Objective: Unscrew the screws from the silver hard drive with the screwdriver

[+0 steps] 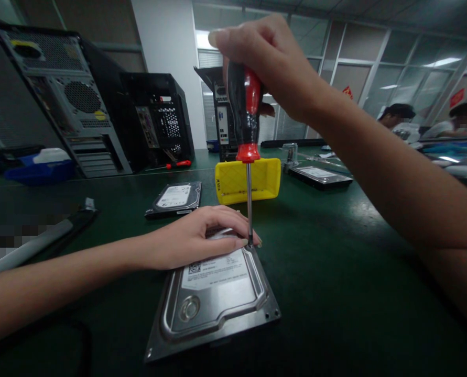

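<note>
A silver hard drive (217, 298) with a white label lies flat on the green table in front of me. My left hand (202, 235) rests across its far end, thumb and fingertips close around the tip of the screwdriver. My right hand (264, 57) grips the top of the red and black screwdriver (249, 115) from above. The screwdriver stands upright, its shaft meeting the drive's far right corner. Whatever lies under the tip is hidden by the left fingertips. Just behind stands a yellow tray (247, 180) with small dark bits, perhaps screws, inside.
Other hard drives lie at the left (175, 198) and right (319, 176). Computer cases (79, 99) stand along the back left, near a red-handled screwdriver (178, 164) and a blue bin (40, 172). A clear cup (290, 153) stands behind the right drive. Other people (398, 115) sit far right.
</note>
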`<state>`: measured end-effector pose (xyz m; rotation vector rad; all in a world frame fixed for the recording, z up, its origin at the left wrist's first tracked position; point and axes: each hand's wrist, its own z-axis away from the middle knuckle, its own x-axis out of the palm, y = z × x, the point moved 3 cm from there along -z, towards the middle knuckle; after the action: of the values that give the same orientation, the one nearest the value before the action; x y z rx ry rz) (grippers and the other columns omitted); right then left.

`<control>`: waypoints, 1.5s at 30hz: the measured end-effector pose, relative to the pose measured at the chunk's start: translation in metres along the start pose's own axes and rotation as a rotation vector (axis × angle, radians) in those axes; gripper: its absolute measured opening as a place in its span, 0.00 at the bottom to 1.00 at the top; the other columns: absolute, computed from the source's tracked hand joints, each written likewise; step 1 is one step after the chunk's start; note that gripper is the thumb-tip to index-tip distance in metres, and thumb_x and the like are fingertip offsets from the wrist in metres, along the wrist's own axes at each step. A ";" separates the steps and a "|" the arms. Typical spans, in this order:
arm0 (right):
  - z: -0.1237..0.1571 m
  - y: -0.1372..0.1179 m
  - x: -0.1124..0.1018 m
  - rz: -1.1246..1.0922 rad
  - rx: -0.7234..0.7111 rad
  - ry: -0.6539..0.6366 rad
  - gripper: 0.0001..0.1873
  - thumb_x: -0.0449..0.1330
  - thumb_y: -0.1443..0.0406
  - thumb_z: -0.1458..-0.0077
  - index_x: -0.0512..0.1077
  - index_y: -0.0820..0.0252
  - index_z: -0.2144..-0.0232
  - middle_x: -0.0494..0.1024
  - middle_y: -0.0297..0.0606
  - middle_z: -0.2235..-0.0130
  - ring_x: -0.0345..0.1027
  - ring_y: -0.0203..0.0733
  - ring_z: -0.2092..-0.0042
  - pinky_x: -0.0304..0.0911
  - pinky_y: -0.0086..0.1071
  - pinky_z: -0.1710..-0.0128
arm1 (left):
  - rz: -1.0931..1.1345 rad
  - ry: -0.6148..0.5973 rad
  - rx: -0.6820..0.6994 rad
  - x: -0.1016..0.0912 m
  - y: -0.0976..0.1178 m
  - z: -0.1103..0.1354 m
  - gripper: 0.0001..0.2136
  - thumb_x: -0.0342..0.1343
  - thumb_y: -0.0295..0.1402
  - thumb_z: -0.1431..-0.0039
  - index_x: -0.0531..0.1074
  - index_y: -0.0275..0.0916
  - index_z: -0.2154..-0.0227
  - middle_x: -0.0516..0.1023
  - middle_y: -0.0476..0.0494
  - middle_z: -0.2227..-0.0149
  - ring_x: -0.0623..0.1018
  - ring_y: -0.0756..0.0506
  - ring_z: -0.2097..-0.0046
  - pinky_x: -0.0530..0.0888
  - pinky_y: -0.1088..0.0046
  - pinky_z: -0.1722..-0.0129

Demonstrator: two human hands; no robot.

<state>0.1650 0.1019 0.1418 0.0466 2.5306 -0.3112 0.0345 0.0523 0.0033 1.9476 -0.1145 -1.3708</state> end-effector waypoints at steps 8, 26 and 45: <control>-0.001 -0.003 0.002 -0.012 -0.014 0.009 0.21 0.46 0.61 0.41 0.59 0.70 0.80 0.56 0.25 0.85 0.49 0.18 0.84 0.41 0.17 0.84 | -0.002 0.001 -0.001 0.000 0.001 0.000 0.09 0.50 0.30 0.35 0.74 0.41 0.56 0.75 0.47 0.53 0.70 0.45 0.47 0.64 0.67 0.44; -0.001 -0.003 0.003 0.019 0.025 0.023 0.21 0.46 0.61 0.41 0.60 0.72 0.80 0.54 0.26 0.85 0.48 0.18 0.84 0.40 0.18 0.85 | 0.001 0.008 0.005 0.000 0.002 -0.001 0.10 0.50 0.30 0.35 0.74 0.41 0.56 0.76 0.45 0.53 0.70 0.44 0.47 0.65 0.65 0.45; -0.001 -0.004 0.004 0.004 0.019 0.026 0.21 0.46 0.62 0.41 0.61 0.72 0.80 0.55 0.26 0.84 0.48 0.16 0.83 0.41 0.16 0.84 | -0.006 0.003 0.007 -0.001 0.002 0.000 0.10 0.50 0.29 0.35 0.74 0.40 0.55 0.75 0.47 0.53 0.70 0.46 0.46 0.65 0.69 0.44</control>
<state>0.1611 0.0983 0.1416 0.0630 2.5533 -0.3352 0.0345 0.0513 0.0047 1.9577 -0.1124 -1.3728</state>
